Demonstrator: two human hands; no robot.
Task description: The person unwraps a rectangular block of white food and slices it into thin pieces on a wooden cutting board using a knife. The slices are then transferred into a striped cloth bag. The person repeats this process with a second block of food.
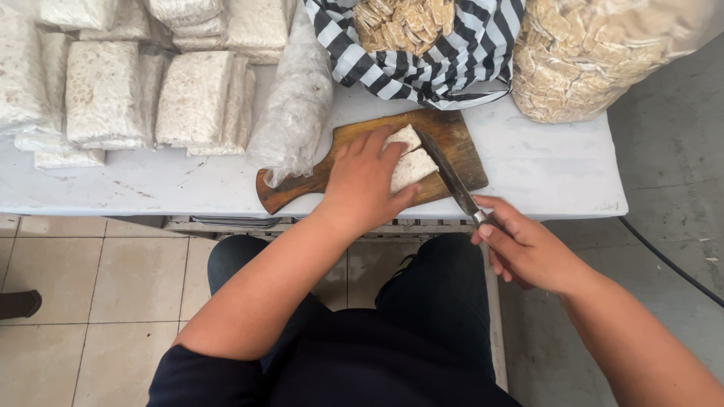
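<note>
A wooden cutting board point(452, 136) lies at the near edge of a white table point(543, 166). On it sits a pale block of tempeh point(411, 167), cut into pieces. My left hand point(362, 185) presses down on the block from the left and covers part of it. My right hand point(524, 249) grips the handle of a dark knife point(445, 169). The blade runs across the board and rests against the block's right side.
Several wrapped pale blocks point(105, 94) are stacked at the table's back left, with a crumpled clear plastic wrap point(294, 113) beside the board. A striped bag of cut pieces point(422, 45) and a large clear bag of pieces point(588, 53) stand behind. Tiled floor lies below.
</note>
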